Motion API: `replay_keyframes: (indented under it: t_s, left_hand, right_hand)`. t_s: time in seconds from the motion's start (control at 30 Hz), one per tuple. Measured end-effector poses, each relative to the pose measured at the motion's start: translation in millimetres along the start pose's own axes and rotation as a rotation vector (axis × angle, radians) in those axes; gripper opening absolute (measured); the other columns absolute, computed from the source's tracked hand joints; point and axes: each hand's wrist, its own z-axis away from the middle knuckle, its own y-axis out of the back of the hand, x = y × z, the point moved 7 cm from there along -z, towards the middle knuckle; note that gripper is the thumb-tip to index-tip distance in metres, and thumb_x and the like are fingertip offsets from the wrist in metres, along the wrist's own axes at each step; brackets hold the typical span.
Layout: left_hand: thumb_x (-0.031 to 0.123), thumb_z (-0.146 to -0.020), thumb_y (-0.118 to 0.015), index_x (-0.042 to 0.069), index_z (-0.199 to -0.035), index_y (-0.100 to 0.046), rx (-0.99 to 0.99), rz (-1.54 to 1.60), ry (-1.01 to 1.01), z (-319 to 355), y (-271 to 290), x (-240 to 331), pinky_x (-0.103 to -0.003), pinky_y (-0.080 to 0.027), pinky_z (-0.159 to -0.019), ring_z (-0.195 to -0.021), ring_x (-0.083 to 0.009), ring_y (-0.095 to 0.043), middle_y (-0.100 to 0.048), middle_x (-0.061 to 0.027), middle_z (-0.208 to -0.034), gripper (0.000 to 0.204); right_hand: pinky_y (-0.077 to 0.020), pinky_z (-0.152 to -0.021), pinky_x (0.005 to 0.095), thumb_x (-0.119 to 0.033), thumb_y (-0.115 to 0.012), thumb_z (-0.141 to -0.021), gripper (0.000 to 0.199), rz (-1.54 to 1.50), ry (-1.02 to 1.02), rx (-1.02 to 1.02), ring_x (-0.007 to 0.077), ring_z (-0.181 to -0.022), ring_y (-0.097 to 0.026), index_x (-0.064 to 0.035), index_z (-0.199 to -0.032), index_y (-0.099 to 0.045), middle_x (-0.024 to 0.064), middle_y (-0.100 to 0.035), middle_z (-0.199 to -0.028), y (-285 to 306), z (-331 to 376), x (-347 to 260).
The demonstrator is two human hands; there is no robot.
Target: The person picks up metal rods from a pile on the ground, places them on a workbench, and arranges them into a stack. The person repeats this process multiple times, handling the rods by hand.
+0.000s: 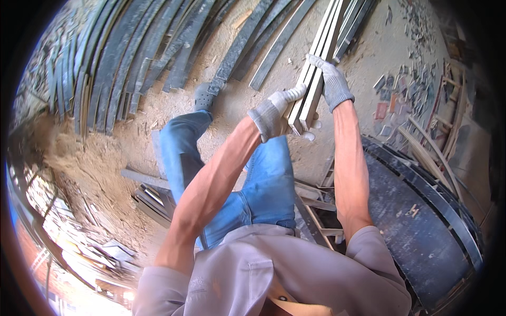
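Note:
Both hands wear grey knit gloves and grip a small bundle of long wooden strips, with pale narrow edges and a darker side face. My left hand is closed round the near end, its thumb along the strips' left side and fingertips showing under the end. A little farther up, my right hand holds the bundle from the right, the thumb lying over the top. The strips point away from me and run out of the picture at the top.
Dark long boards lie in rows on the dusty ground at far left, one touching my clog. A dark panel stands close on my right. Short offcuts lie at left, scraps at far right.

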Motion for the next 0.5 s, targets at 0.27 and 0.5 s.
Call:
replay_keyframes:
  t_s: [0.27,0.5]
  left_hand:
    - [0.052,-0.105,-0.056,-0.003,-0.129,-0.055,0.104,-0.003,-0.055,132.6,-196.9,-78.1,-0.065,-0.065,-0.08,-0.094,-0.0453,-0.076,-0.07,-0.0288,-0.104,0.06]
    - [0.055,-0.105,-0.056,0.003,-0.117,-0.056,0.237,-0.149,-0.073,200.1,-263.6,-155.4,-0.057,-0.066,-0.074,-0.08,-0.0373,-0.074,-0.067,-0.0194,-0.092,0.054]
  right_hand:
    - [-0.0581,-0.081,0.0321,-0.024,-0.078,-0.092,0.035,-0.039,-0.142,-0.072,0.0208,-0.085,-0.072,-0.0007,-0.118,-0.071,0.0101,-0.074,-0.103,44.9,175.2,-122.1]
    - [-0.0585,-0.085,0.0325,-0.026,-0.076,-0.097,0.035,-0.181,-0.15,-0.196,0.0196,-0.096,-0.071,-0.0032,-0.124,-0.07,0.0095,-0.074,-0.108,60.2,290.3,-131.6]
